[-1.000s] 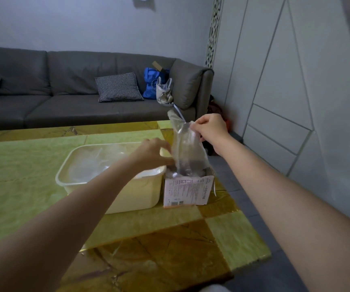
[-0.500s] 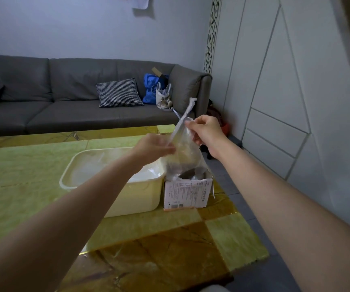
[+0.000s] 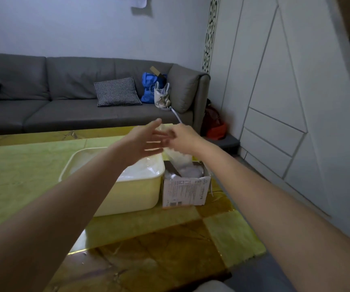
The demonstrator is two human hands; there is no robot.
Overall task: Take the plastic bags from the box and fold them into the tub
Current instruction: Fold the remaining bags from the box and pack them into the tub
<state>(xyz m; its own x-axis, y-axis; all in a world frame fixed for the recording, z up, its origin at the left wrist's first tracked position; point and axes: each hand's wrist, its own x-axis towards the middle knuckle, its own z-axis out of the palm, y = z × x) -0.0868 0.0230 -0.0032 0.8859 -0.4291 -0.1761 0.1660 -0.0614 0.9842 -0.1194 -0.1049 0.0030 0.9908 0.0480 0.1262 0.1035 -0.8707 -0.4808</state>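
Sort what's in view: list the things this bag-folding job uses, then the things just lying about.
Job: plastic bag held by the right hand; left hand; box; tub.

Lying about: checked cushion; blue bag; sofa.

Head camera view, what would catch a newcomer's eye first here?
First, the two hands meeting mid-frame: the right hand grips a clear bag rising out of the box, and the left hand is blurred with fingers spread beside it. Below them, the pale tub stands on the green and gold table, just left of the box. Behind is a grey sofa.
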